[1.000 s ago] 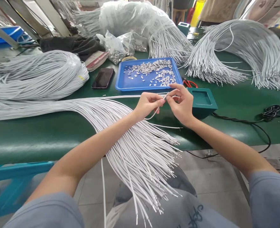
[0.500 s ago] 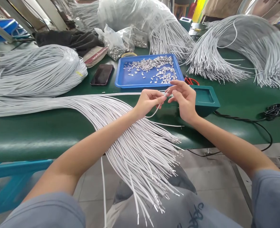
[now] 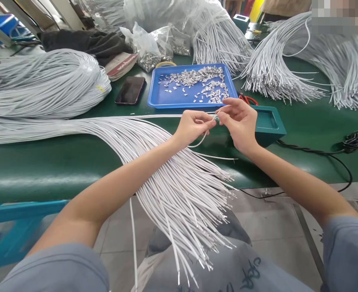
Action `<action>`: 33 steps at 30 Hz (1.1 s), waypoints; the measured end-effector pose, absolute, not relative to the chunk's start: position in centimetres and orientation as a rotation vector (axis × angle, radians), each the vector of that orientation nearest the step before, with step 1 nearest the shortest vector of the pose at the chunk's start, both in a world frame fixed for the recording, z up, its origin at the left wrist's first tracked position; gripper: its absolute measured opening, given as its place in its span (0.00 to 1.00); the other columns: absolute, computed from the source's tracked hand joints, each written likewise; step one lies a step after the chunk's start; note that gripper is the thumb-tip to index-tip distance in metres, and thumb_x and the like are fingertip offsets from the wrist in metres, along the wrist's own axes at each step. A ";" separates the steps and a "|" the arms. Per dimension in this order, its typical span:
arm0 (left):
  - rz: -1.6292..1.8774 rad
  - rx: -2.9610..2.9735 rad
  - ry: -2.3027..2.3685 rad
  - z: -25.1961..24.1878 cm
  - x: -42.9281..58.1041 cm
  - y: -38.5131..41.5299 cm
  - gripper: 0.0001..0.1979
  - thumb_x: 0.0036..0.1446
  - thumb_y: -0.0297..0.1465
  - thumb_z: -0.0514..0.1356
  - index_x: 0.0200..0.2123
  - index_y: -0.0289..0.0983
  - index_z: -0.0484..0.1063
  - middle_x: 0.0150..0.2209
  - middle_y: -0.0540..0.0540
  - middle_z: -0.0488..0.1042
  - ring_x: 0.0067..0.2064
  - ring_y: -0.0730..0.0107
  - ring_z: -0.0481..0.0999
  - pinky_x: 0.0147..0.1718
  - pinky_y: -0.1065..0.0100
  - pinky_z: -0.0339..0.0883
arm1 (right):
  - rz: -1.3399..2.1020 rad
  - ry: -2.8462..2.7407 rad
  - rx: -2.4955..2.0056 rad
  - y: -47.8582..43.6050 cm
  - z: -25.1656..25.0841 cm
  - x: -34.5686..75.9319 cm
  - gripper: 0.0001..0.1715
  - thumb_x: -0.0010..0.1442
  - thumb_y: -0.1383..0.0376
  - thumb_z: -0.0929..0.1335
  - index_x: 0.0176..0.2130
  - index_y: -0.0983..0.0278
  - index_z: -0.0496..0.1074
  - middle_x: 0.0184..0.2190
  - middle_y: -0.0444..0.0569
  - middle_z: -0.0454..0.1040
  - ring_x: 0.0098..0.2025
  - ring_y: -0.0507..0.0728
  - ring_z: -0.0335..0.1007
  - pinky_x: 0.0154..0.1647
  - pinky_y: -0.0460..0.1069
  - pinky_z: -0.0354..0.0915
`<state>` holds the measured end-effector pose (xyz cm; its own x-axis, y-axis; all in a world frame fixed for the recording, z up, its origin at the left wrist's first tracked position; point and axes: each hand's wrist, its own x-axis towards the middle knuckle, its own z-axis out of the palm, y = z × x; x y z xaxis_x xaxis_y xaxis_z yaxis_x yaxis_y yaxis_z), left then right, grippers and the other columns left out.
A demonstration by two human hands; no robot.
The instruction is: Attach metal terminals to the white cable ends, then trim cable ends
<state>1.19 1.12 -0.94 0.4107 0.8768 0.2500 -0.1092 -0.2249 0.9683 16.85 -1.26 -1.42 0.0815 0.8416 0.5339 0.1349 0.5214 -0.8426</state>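
Observation:
My left hand (image 3: 195, 126) is closed in a pinch on a white cable (image 3: 200, 141) close to its end, and the cable loops down below the fingers. My right hand (image 3: 238, 121) meets it at the cable tip, thumb and forefinger pinched together there; the other fingers are loosely curled. What lies at the right fingertips is too small to make out. Under my left forearm a large bundle of white cables (image 3: 166, 178) fans out over the table edge, their stripped ends toward my lap. Just behind my hands is a blue tray (image 3: 172, 99) with small metal connectors (image 3: 212, 91) scattered in it.
A green box-shaped device (image 3: 270, 119) stands right of my right hand, with red-handled pliers (image 3: 248, 99) behind it. A phone (image 3: 130, 90) lies left of the tray. Coiled cables (image 3: 57, 87), bagged metal parts (image 3: 150, 56) and a black cord (image 3: 315, 153) lie around the green table (image 3: 60, 170).
The view has shifted slightly. My right thumb and forefinger have closed in on the cable tip beside my left fingertips. The left hand keeps its pinch.

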 end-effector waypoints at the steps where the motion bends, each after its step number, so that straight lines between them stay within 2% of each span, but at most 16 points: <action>1: 1.075 1.508 0.712 -0.9 1.2 1.1 0.23 0.37 0.47 0.74 0.24 0.32 0.77 0.23 0.49 0.75 0.20 0.80 0.70 0.19 0.76 0.66 | 0.668 -1.397 -0.917 -1.3 -1.4 16.8 0.16 0.54 0.55 0.74 0.41 0.55 0.71 0.30 0.41 0.77 0.33 0.53 0.75 0.33 0.51 0.75; 6: 1.061 1.463 0.663 -0.9 1.4 0.9 0.23 0.33 0.44 0.76 0.24 0.32 0.76 0.23 0.50 0.75 0.21 0.79 0.72 0.21 0.75 0.68 | 0.852 -1.275 -0.905 -1.4 -1.7 16.7 0.18 0.51 0.57 0.75 0.42 0.55 0.71 0.30 0.40 0.77 0.30 0.51 0.74 0.36 0.52 0.76; 13: 1.061 1.438 0.637 -0.8 1.5 0.7 0.21 0.34 0.41 0.77 0.25 0.30 0.76 0.23 0.50 0.74 0.21 0.78 0.73 0.22 0.74 0.69 | 1.089 -1.153 -0.959 -1.6 -1.6 17.0 0.22 0.49 0.57 0.76 0.43 0.55 0.70 0.34 0.41 0.77 0.33 0.51 0.75 0.38 0.49 0.76; 20: 1.068 1.503 0.621 -0.8 1.4 0.6 0.20 0.41 0.43 0.74 0.26 0.31 0.77 0.25 0.48 0.75 0.23 0.77 0.74 0.23 0.73 0.69 | 1.182 -1.040 -0.942 -2.5 -0.1 16.6 0.22 0.47 0.63 0.76 0.41 0.54 0.68 0.29 0.38 0.72 0.31 0.49 0.71 0.31 0.46 0.71; 26: 1.089 1.501 0.613 -0.8 1.5 0.5 0.21 0.40 0.45 0.74 0.26 0.31 0.77 0.26 0.47 0.77 0.23 0.77 0.74 0.24 0.73 0.69 | 1.296 -1.007 -0.954 -2.6 0.4 16.6 0.21 0.48 0.66 0.72 0.43 0.54 0.69 0.31 0.39 0.68 0.24 0.46 0.58 0.20 0.45 0.57; 29: 1.094 1.492 0.607 -0.7 1.5 0.5 0.22 0.39 0.45 0.74 0.25 0.32 0.77 0.26 0.48 0.76 0.22 0.78 0.73 0.23 0.74 0.69 | 1.223 -1.098 -0.968 -2.7 0.3 16.6 0.22 0.49 0.66 0.70 0.46 0.53 0.68 0.31 0.40 0.66 0.23 0.46 0.55 0.20 0.46 0.54; 33: 1.126 1.462 0.634 -0.6 1.4 0.5 0.22 0.40 0.46 0.73 0.25 0.32 0.76 0.25 0.49 0.76 0.22 0.77 0.74 0.23 0.74 0.69 | 0.956 -1.221 -1.023 -3.0 -0.1 16.3 0.19 0.51 0.64 0.69 0.45 0.53 0.67 0.30 0.42 0.66 0.26 0.50 0.58 0.21 0.47 0.55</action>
